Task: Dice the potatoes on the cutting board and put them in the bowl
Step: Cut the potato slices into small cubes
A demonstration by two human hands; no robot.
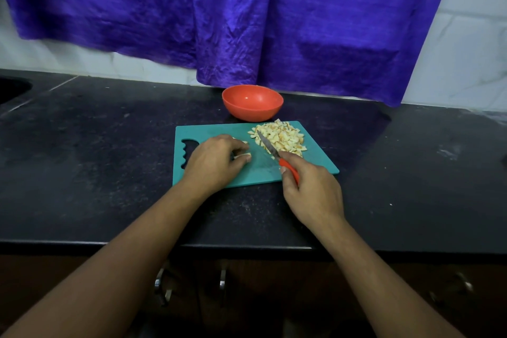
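As I look down through the head camera, a purple cloth (247, 8) fills the view from ten o'clock round to two, hanging over a white tiled wall (466, 49). Below it runs the black counter (96, 159), with the dark edge of a sink (11, 88) at nine o'clock. Cabinet handles (222, 280) glint under the counter's front lip at six o'clock.

Near the middle of the counter lies the teal cutting board (219, 129), its handle cut-out at its nine o'clock end. The left hand (214, 162) rests knuckles-up on the board's left half. Its fingers curl down over a pale potato piece (244, 156) and pinch it against the board. Most of that piece is hidden beneath the fingers, so it may be more than one.

The right hand (312, 189) sits at the board's five o'clock corner, wrapped round the orange handle of a knife (270, 147).

An orange bowl (252, 103) stands upright on the counter just beyond the board's twelve o'clock edge. The diced potato (282, 136) is heaped on the board towards its one o'clock corner. The knife's blade points to eleven o'clock, with its tip at the heap's nine o'clock side. I cannot tell whether the edge touches the board.
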